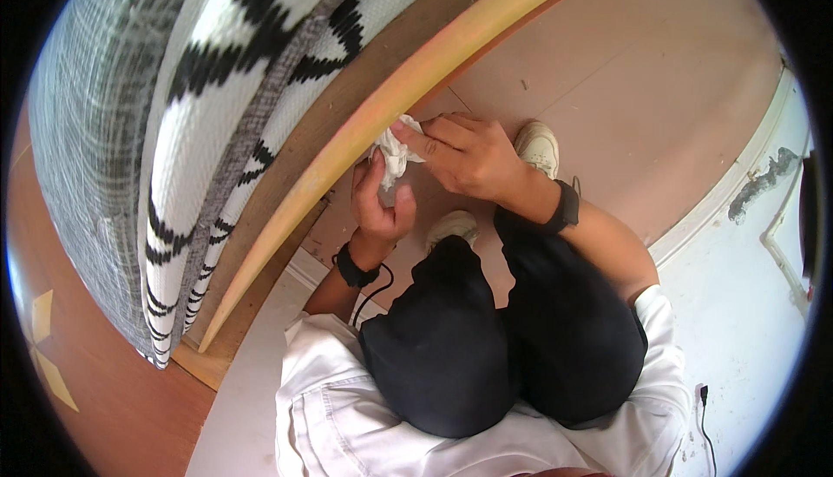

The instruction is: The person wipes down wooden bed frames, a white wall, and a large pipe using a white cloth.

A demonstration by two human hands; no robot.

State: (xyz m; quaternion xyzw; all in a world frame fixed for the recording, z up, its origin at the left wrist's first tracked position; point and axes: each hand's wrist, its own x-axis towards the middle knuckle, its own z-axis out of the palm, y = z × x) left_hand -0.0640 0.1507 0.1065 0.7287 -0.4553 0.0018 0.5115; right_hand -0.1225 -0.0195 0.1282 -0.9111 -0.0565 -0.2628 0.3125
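Observation:
A crumpled white tissue (393,159) is pinched in the fingers of my right hand (472,155), close beside the pale wooden edge (364,129) of a piece of furniture. Just below it, my left hand (384,207) is raised, thumb and index finger apart. The left index fingertip overlaps the tissue in the picture; whether the other fingers grip it is hidden. Black bands circle both wrists, and a thin cable hangs by the left one.
Patterned black-and-white cushions (215,119) stand on the wooden furniture at the left. Under me is a pinkish floor (618,93). A scuffed white wall (722,295) runs along the right, with a black cable plug (703,395) near it. My bent knees (442,347) are close below my hands.

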